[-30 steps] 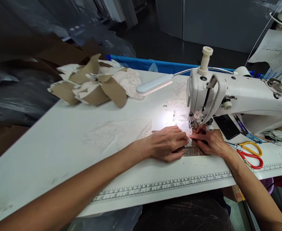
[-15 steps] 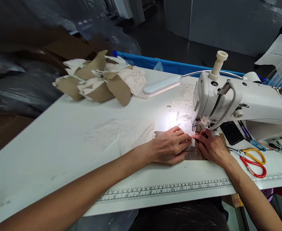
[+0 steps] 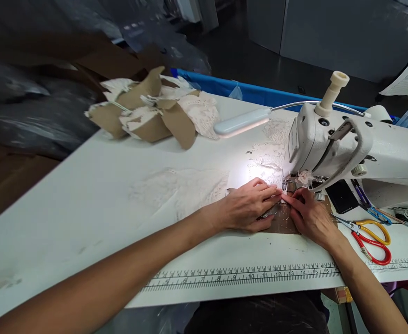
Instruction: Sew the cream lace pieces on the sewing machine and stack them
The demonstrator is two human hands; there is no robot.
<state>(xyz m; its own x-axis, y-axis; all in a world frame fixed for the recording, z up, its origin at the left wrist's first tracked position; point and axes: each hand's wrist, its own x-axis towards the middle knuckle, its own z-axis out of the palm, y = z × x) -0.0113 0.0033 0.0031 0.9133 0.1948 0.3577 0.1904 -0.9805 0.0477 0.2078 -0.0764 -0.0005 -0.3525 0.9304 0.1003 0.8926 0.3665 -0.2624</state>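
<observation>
White lace fabric (image 3: pixel 268 174) lies under the lamp's glow, its edge running to the presser foot (image 3: pixel 289 186) of a white sewing machine (image 3: pixel 343 144). My left hand (image 3: pixel 250 204) rests on the lace just left of the foot, fingers bent together at its edge. Close on the right, my right hand (image 3: pixel 311 215) has thumb and index finger pinched at the lace edge in front of the foot. The fingertips of both hands nearly meet. Beneath them is a brown, shiny plate (image 3: pixel 283 220) with thread scraps on it. The needle tip is hidden.
Scissors (image 3: pixel 372 236) with red and yellow handles lie right of my right hand, near a black phone (image 3: pixel 342 195) and blue snips (image 3: pixel 378 214). A lamp (image 3: pixel 242 123) hangs over the table. Bundled lace and brown paper (image 3: pixel 148 120) sit far left; a printed ruler (image 3: pixel 252 277) edges the front.
The view has shifted slightly, so the table and machine appear a little displaced. The lace edge by my fingers sits closer to the foot; both hands keep about the same hold.
</observation>
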